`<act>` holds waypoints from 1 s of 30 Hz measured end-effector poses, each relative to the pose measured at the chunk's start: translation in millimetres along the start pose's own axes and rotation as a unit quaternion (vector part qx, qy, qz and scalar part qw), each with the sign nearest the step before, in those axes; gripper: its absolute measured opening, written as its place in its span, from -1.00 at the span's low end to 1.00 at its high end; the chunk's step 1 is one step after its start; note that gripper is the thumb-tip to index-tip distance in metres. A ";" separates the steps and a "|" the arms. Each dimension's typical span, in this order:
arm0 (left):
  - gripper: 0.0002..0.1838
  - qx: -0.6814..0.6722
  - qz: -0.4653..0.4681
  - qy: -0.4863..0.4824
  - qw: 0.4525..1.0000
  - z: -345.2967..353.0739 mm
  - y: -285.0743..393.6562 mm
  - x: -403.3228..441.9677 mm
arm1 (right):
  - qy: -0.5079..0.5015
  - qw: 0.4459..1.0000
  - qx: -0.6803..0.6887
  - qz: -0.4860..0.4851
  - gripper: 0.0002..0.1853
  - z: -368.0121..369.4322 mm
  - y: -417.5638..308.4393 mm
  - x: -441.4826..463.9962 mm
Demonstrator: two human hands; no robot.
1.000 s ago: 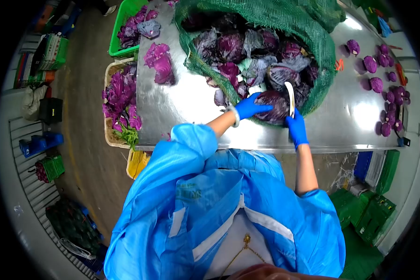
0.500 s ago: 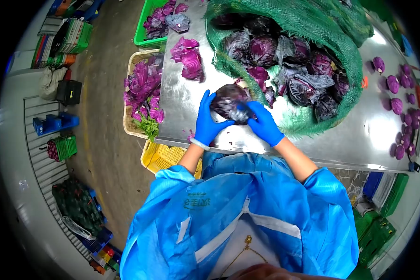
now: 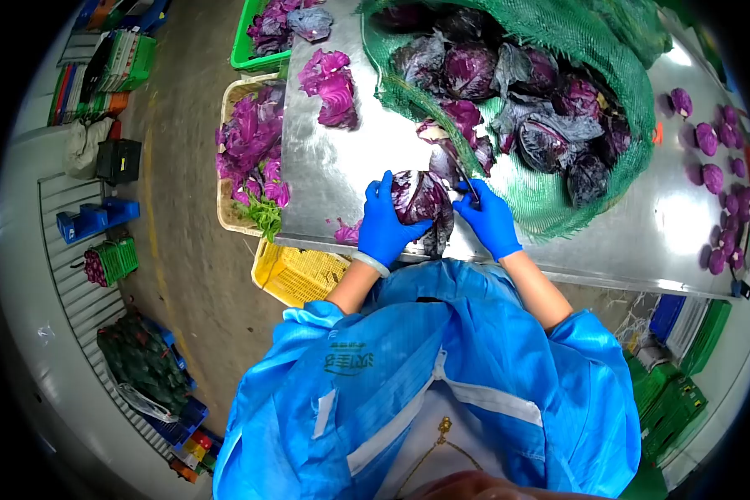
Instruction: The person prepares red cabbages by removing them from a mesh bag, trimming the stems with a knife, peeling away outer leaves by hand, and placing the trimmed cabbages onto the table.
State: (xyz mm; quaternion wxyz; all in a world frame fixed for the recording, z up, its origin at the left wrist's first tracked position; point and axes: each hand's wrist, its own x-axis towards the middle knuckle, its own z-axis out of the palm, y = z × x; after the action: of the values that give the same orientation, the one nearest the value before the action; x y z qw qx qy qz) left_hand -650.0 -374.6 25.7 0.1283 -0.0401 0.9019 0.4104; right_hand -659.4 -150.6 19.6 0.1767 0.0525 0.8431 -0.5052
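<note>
A red cabbage [image 3: 417, 198] sits near the front edge of the steel table, its cut side with pale ribs showing. My left hand [image 3: 387, 227] is wrapped round its left side, fingers on top and thumb along the front. To its right, my right hand [image 3: 489, 221] is closed on a knife [image 3: 467, 178], whose thin dark blade points up and away. A loose outer leaf hangs at the cabbage's front right. Both hands wear blue gloves. Past the knife, trimmed leaf pieces [image 3: 461, 117] lie against the mouth of a green mesh sack [image 3: 550, 218].
Several uncut cabbages [image 3: 470, 71] fill the sack. Peeled purple leaves [image 3: 333, 90] lie on the steel table [image 3: 317, 175]. A leaf-filled cream crate [image 3: 225, 187] and a green crate [image 3: 239, 52] stand left, a yellow basket [image 3: 296, 279] below. Small trimmed cabbages [image 3: 706, 139] line the right.
The cabbage has moved slightly towards me and turned, so its pale-ribbed cut side shows. My right hand has drawn back to the right, and the knife blade is now visible.
</note>
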 end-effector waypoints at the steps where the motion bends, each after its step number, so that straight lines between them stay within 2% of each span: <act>1: 0.31 0.029 0.021 0.007 0.999 5.4 -6.3 -2.7 | 0.074 0.993 -0.059 -0.075 -0.61 -1.0 -2.1 -10.5; 3: 0.32 0.084 0.065 0.026 0.994 10.1 -10.4 -7.9 | 0.089 0.969 -0.149 -0.179 -0.61 -5.1 19.1 -13.9; 4: 0.28 0.108 0.032 0.009 0.994 7.5 -5.1 -10.9 | 0.061 0.972 -0.130 -0.189 -0.60 -5.3 24.6 -15.9; 6: 0.26 0.042 0.025 0.027 0.998 8.6 -6.6 -9.2 | 0.004 0.974 -0.089 -0.208 -0.58 -5.2 26.3 -25.3; 9: 0.18 -0.050 0.011 0.018 0.999 -0.6 -14.1 9.1 | -0.064 0.982 -0.132 -0.119 -0.60 -2.3 16.4 -31.5; 11: 0.17 -0.020 0.067 0.004 0.998 -8.5 -20.1 19.5 | -0.057 0.981 -0.140 -0.124 -0.60 -0.3 11.2 -25.8; 14: 0.18 0.097 0.109 0.042 0.988 -20.7 -0.5 23.6 | -0.041 0.981 -0.131 -0.134 -0.60 12.4 8.4 -18.8; 20: 0.21 0.107 0.074 0.039 0.991 -18.2 -8.4 34.7 | -0.006 0.978 -0.121 -0.170 -0.66 41.0 11.4 4.0; 24: 0.19 0.113 0.063 0.037 0.991 -17.6 -8.1 42.1 | 0.019 0.970 -0.167 -0.176 -0.80 59.4 16.0 19.7; 27: 0.18 0.107 0.056 0.023 0.992 -20.0 -8.4 49.4 | -0.031 0.968 -0.197 -0.153 -0.80 61.7 19.1 35.8; 28: 0.18 0.110 0.062 0.011 0.992 -23.2 -9.5 52.8 | -0.089 0.959 -0.253 -0.093 -0.84 59.8 13.3 43.3; 30: 0.18 0.107 0.057 0.007 0.993 -22.4 -12.7 54.3 | -0.102 0.955 -0.263 -0.095 -0.85 63.6 13.4 54.2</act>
State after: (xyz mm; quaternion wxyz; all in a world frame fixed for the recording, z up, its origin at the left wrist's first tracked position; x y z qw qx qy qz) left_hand -704.5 -398.0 16.1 0.1017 0.0223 0.9423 0.3181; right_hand -690.8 -204.4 -37.7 0.2200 -0.1280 0.9249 -0.2826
